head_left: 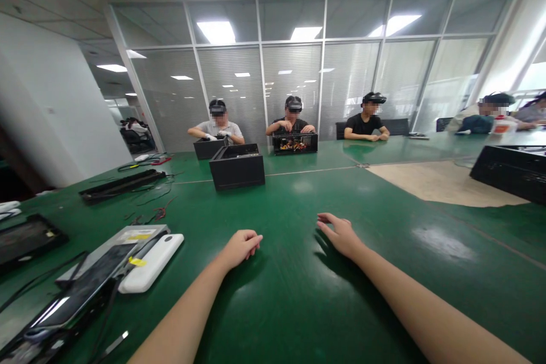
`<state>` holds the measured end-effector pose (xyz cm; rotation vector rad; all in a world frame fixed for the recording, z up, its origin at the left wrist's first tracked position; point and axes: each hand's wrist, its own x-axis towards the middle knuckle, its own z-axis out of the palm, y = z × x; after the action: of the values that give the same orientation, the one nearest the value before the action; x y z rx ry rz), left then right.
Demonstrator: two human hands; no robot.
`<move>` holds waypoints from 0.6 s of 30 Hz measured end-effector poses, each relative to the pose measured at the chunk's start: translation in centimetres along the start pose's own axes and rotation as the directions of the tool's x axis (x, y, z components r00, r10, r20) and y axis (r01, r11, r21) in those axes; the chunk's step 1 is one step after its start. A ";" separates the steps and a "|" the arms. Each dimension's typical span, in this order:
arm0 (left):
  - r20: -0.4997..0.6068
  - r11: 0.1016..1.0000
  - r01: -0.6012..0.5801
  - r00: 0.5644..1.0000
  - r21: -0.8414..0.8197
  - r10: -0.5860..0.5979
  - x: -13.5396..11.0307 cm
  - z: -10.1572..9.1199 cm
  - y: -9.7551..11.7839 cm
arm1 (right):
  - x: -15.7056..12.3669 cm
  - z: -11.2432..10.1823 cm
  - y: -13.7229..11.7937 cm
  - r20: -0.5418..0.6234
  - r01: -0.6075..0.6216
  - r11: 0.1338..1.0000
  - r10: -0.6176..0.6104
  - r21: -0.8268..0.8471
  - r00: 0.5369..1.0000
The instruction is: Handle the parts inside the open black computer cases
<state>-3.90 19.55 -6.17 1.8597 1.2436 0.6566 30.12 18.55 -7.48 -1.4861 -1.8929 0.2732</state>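
My left hand (244, 247) is just above or on the green table (290, 296), its fingers curled in loosely with nothing seen in them. To its right my right hand (339, 231) is open, thumb and fingers apart, holding nothing; a shadow falls on the table below it. A white power bank (152, 264) is the object closest to my left hand, lying to its left. Beyond both hands stands a black box-shaped case (238, 169) with an open top.
A phone (91, 281), cables and a grey flat case (123, 239) crowd the left side. Farther back lies a long black part (123, 185). At right, another black case (512, 170) rests on brown paper (430, 182). Several people sit across, one handling a wire-filled case (295, 144).
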 end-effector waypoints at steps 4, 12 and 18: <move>0.016 0.992 -0.012 1.000 0.125 0.010 0.3 0.2 0.3 | 0.3 -0.3 0.5 -0.023 -0.025 0.999 0.026 0.038 0.999; 0.040 0.976 -0.005 0.999 0.216 -0.004 0.4 0.1 1.1 | 0.3 -0.1 0.4 -0.022 -0.043 0.996 0.045 0.079 0.999; 0.031 0.953 -0.061 0.998 0.297 0.054 0.2 0.2 1.3 | 0.3 0.0 0.5 -0.024 -0.047 0.995 0.049 0.092 0.998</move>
<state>-3.02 19.41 -5.16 2.1504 1.3358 0.4971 30.50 18.99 -7.63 -1.4684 -1.8016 0.3557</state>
